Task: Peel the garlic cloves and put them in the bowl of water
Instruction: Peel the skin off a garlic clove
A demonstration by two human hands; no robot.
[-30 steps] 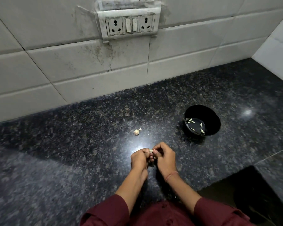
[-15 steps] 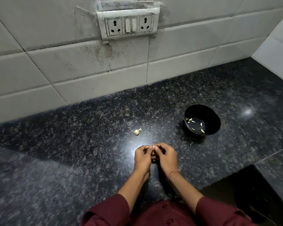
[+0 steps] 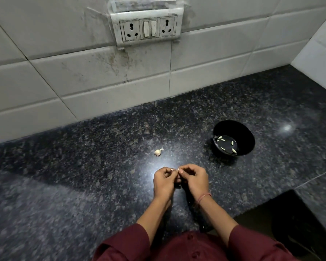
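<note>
Pinching one garlic clove (image 3: 178, 169) jointly: left grip (image 3: 165, 180), right grip (image 3: 193, 178), both curled. Bowl (image 3: 247, 136) of peeled cloves (image 3: 233, 150) beyond right grip; garlic piece (image 3: 158, 152) beyond left.

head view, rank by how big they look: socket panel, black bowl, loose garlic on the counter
1. socket panel, widest though farthest away
2. black bowl
3. loose garlic, by far the smallest

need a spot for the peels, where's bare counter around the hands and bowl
Widest free patch: counter left of the left hand, back to the wall. Also bare between the garlic and the bowl, and right of the bowl. Crowded only where the right hand and left pinch the clove.
</note>
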